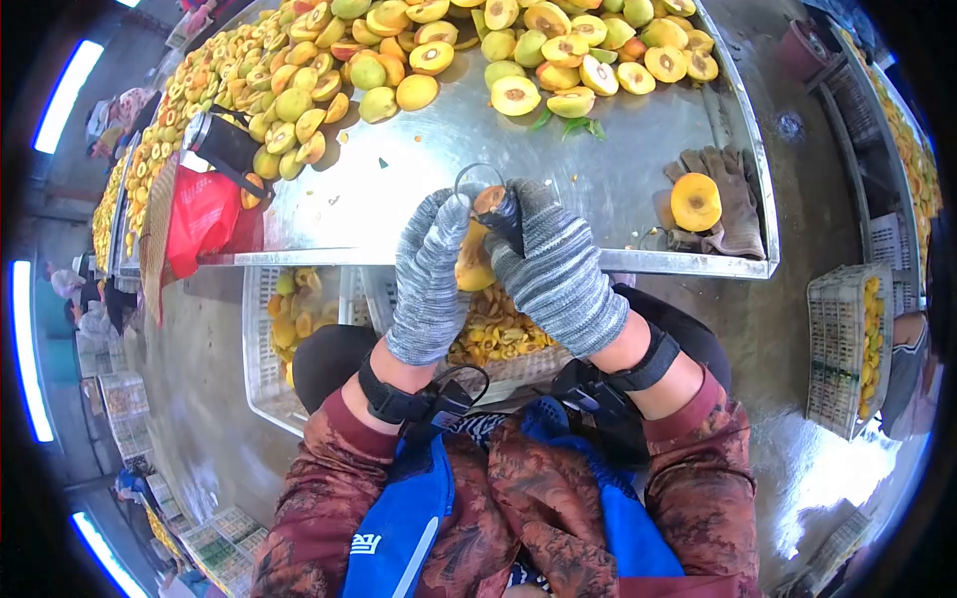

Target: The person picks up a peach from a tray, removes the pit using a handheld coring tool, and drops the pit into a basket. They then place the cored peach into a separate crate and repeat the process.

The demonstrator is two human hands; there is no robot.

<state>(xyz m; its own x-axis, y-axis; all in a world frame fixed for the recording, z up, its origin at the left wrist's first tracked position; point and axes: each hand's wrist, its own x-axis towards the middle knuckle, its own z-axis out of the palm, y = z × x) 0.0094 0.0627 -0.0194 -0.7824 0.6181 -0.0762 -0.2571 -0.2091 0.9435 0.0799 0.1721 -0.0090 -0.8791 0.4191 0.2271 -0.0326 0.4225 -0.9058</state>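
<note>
My left hand (432,274), in a grey knitted glove, is closed on a yellow peach half (476,261) over the near edge of the metal table. My right hand (558,264), gloved alike, wraps round the dark handle of a pitting tool (506,221). The tool's thin metal loop stands up between the hands, and a brown pit (488,200) shows beside it. Beneath the hands, a crate (533,371) holds yellow peach pieces (498,324). How the tool meets the fruit is partly hidden by the fingers.
Peach halves (399,50) are heaped along the table's (399,179) far side. A red bag (202,214) lies left; a brown glove (736,194) with a peach half (695,202) lies right. Crates (837,349) stand at the sides. Other people appear at the far left and right.
</note>
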